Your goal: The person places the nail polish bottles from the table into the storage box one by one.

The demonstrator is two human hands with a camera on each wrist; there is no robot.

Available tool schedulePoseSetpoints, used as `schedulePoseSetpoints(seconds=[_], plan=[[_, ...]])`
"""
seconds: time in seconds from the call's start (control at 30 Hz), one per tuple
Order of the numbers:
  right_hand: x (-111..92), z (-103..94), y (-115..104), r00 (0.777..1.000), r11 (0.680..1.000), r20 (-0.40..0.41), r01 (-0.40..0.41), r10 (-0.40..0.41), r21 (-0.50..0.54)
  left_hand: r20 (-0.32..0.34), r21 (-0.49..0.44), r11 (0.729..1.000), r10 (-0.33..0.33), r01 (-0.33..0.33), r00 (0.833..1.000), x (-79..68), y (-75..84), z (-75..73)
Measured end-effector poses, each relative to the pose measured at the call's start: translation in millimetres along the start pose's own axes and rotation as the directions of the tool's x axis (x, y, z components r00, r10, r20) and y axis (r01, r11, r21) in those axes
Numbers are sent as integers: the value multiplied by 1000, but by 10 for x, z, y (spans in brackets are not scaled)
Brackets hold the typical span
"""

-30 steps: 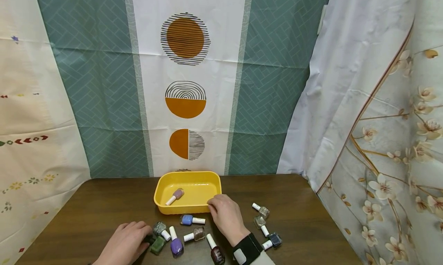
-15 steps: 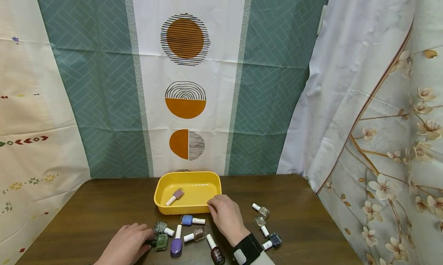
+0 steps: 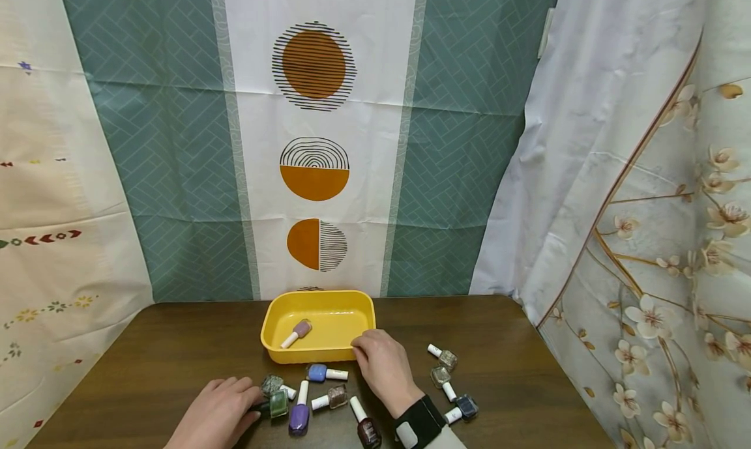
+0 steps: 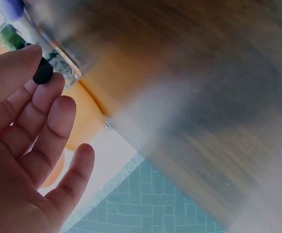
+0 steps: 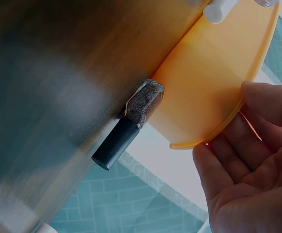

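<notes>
In the head view my left hand (image 3: 218,412) holds a green nail polish bottle (image 3: 278,403) by its black cap. The left wrist view shows thumb and forefinger pinching that black cap (image 4: 43,73). A glittery grey-green nail polish bottle (image 3: 272,384) lies right behind the green one, and a purple nail polish bottle (image 3: 298,419) lies just to its right. My right hand (image 3: 384,369) grips the near right corner of a yellow tray (image 3: 311,356), thumb and fingers on its rim in the right wrist view. A mauve nail polish bottle (image 3: 302,329) lies inside the tray.
Before the tray lie a blue bottle (image 3: 317,373), a brown glitter bottle (image 3: 337,397) and a dark red one (image 3: 368,432). Right of my right arm are several more, including a navy bottle (image 3: 467,406). A patterned curtain (image 3: 317,175) hangs behind the table.
The green bottle has turned and shifted right and slightly away, in my left hand. The purple bottle has swung straighter, and the grey-green glitter bottle shifted slightly. My right hand has stayed put.
</notes>
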State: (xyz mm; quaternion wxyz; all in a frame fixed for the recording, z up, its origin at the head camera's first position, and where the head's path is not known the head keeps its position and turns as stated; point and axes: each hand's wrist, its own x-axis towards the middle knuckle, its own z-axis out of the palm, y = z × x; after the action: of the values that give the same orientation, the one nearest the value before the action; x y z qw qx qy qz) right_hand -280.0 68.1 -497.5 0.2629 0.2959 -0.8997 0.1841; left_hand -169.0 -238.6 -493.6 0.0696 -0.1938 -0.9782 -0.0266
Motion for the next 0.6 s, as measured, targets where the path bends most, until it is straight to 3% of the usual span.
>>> schedulePoseSetpoints(seconds=[0.6], plan=[[8, -7, 2, 1000, 1000, 5, -1, 1, 3, -78, 21, 995, -92, 94, 993, 55, 162, -125]])
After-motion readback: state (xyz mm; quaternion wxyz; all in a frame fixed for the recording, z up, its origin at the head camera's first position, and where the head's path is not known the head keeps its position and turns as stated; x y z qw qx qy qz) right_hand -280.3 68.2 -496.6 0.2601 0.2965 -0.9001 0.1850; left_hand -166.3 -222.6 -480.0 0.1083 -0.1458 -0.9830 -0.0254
